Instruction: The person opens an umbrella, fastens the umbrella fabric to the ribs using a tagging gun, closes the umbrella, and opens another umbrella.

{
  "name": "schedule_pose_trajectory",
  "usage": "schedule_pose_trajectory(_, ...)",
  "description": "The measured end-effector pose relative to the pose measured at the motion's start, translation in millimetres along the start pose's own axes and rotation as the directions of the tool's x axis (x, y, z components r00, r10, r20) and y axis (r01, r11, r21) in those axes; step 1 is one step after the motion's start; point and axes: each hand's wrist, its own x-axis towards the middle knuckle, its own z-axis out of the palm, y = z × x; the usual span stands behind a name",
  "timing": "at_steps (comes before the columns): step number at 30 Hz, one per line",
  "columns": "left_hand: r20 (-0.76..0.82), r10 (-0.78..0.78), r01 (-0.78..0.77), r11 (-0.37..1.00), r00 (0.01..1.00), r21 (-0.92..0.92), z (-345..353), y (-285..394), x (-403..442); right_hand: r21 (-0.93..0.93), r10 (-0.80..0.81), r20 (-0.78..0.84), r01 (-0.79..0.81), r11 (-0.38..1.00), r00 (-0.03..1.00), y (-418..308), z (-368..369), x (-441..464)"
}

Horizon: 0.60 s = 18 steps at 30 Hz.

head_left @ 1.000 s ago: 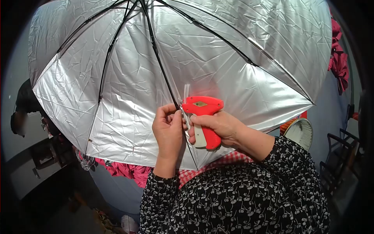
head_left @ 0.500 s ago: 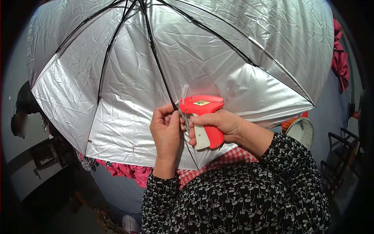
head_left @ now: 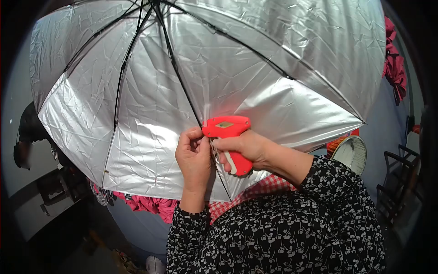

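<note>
The silver inside of an open umbrella (head_left: pixel 150 86) fills most of the view, with thin black ribs (head_left: pixel 175 68) running out from the top. My left hand (head_left: pixel 194 153) pinches a rib and the fabric beside it near the lower middle. My right hand (head_left: pixel 242 148) is wrapped round a red and white tagging gun (head_left: pixel 228 126). The gun's tip touches or nearly touches the rib just above my left fingertips. Its pale trigger is partly hidden by my right fingers.
Pink fabric (head_left: pixel 153 205) lies below the umbrella's lower left edge, and more (head_left: pixel 396 68) at the right. A round metal-lined bowl or lamp (head_left: pixel 351 153) is beside my right forearm. Another person (head_left: pixel 34 128) is at the far left; dark chairs (head_left: pixel 397 182) stand right.
The tagging gun has shifted left and slightly down against the rib, and its trigger is now squeezed further in. The umbrella has shifted slightly left. My left hand keeps its pinch.
</note>
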Motion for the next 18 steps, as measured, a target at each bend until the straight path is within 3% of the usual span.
schedule_pose_trajectory(3,0.041,-0.032,0.033,0.999,0.999,-0.01,0,9,-3,-0.233,0.002,-0.164,-0.041,0.972,0.987,-5,9,-5)
schedule_pose_trajectory(5,0.074,-0.022,0.025,0.999,0.997,-0.043,-2,12,-5,-0.216,-0.057,-0.165,0.021,0.976,0.985,-8,14,-16)
schedule_pose_trajectory(7,0.005,0.08,-0.079,0.968,0.997,0.238,-14,11,-10,-0.135,-0.107,-0.126,0.09,0.987,0.986,-3,8,-25)
schedule_pose_trajectory(9,0.042,0.309,-0.257,0.701,0.95,0.665,-38,9,-6,-0.182,-0.146,-0.151,0.118,0.976,0.978,-20,-5,-57)
schedule_pose_trajectory(11,0.147,0.444,-0.338,0.388,0.884,0.857,-70,-7,3,-0.248,-0.175,-0.136,0.138,0.959,0.975,-32,-40,-94)
schedule_pose_trajectory(13,0.115,0.435,-0.138,0.022,0.893,0.99,-108,-21,14,-0.249,-0.183,-0.339,0.099,0.963,0.923,-22,-65,-116)
schedule_pose_trajectory(15,0.056,0.502,0.059,-0.211,0.863,0.976,-92,-23,11,-0.251,-0.206,-0.282,0.135,0.959,0.937,20,-95,-114)
schedule_pose_trajectory(16,0.256,0.631,-0.192,-0.169,0.732,0.967,-86,-46,13,-0.256,-0.238,-0.245,0.174,0.951,0.94,45,-111,-108)
schedule_pose_trajectory(17,0.408,0.742,-0.451,-0.16,0.532,0.878,-95,-36,51,-0.263,-0.276,-0.226,0.214,0.941,0.934,35,-87,-80)
schedule_pose_trajectory(18,0.292,0.692,-0.521,0.142,0.66,0.842,-77,-31,73,-0.238,-0.256,-0.247,0.198,0.951,0.934,31,-74,-53)
